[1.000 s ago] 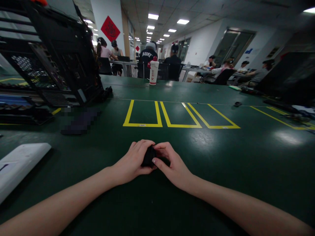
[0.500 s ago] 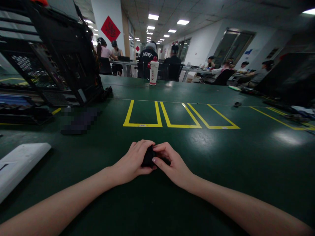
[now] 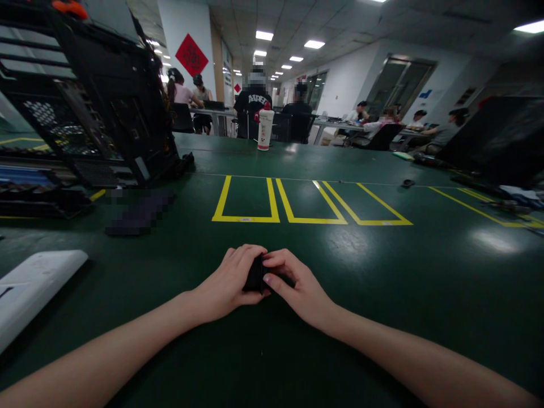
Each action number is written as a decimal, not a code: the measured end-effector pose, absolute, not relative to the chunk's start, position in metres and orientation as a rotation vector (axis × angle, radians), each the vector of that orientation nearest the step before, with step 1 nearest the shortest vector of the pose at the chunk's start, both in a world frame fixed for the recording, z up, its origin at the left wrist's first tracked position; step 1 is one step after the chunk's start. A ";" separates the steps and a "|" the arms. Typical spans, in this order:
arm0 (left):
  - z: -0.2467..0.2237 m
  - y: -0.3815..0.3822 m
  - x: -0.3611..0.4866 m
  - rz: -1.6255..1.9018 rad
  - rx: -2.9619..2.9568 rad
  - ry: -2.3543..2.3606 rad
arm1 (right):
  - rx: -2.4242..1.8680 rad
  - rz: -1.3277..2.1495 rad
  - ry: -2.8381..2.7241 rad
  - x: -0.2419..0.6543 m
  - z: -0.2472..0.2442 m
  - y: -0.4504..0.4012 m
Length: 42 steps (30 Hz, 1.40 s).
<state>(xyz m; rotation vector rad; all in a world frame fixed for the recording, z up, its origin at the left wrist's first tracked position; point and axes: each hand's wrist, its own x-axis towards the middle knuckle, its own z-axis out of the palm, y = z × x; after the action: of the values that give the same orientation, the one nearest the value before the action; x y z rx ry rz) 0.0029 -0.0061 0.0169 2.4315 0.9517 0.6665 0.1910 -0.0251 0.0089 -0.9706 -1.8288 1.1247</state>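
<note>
A small black object [image 3: 255, 276] is held between my two hands, low over the green table [image 3: 340, 351]. Its kind is hard to tell, since fingers cover most of it. My left hand [image 3: 232, 281] wraps it from the left, fingers over the top and thumb along the near side. From the right, the thumb and fingertips of my right hand [image 3: 300, 283] pinch its right end. Beyond the hands, yellow tape outlines [image 3: 246, 219] mark the tabletop.
An opened black computer case [image 3: 106, 107] stands at the left, with a dark pixelated item [image 3: 138, 214] before it. A white slab-like object [image 3: 38, 289] lies at the left edge. A white bottle [image 3: 265, 129] stands at the back. Dark equipment [image 3: 501, 141] sits at right; people sit beyond.
The view has tilted up very slightly, so the scene sits a little lower. Both hands keep their grip on the black object, with hardly any movement.
</note>
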 end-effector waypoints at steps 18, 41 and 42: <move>0.023 -0.007 0.003 0.619 2.415 0.929 | -0.971 1.251 -1.766 0.191 0.009 -0.023; 0.014 -0.006 0.003 0.656 2.442 0.945 | -0.966 1.292 -1.851 0.194 0.011 -0.023; 0.013 -0.006 0.003 0.654 2.445 0.944 | -0.933 1.288 -1.865 0.195 0.011 -0.023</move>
<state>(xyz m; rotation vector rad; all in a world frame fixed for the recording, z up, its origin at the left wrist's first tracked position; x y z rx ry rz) 0.0025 -0.0058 0.0130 2.4445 0.9443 0.6539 0.1950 -0.0233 0.0109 -0.9329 -1.8652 1.2881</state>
